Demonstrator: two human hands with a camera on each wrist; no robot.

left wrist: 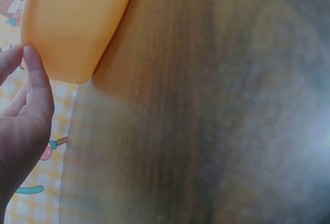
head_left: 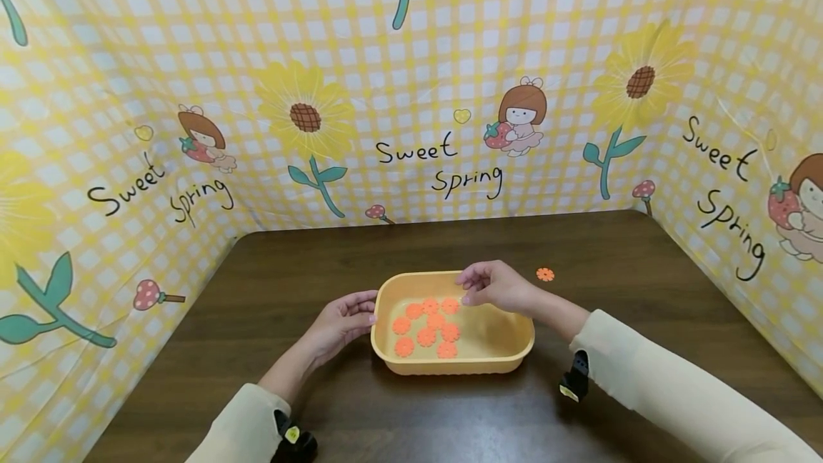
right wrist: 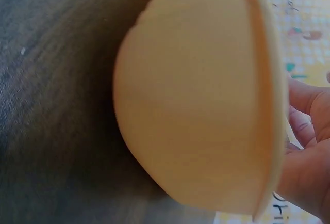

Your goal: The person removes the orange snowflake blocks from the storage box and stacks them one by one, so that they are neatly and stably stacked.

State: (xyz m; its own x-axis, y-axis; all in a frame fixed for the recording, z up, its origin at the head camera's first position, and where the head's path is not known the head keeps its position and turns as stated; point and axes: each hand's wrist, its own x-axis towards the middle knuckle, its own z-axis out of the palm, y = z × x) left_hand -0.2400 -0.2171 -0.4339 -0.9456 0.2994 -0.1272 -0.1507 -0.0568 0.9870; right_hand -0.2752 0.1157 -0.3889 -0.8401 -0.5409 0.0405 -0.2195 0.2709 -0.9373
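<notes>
Head view: L hand [head_left: 337, 326] w/ relaxed fingers touches yellow tub [head_left: 456, 366] on surface [head_left: 308, 263], R hand [head_left: 496, 287] beside orange flower cutouts [head_left: 427, 336] inside, can't tell if pinching one, so best steady tub & work low.

The person's left arm [head_left: 279, 381] reaches from the near left, the left hand [head_left: 341, 321] with thumb and fingers apart. The right arm [head_left: 669, 377] extends from the near right, the right hand [head_left: 501, 288] pointing left, fingers loosely curved.
</notes>
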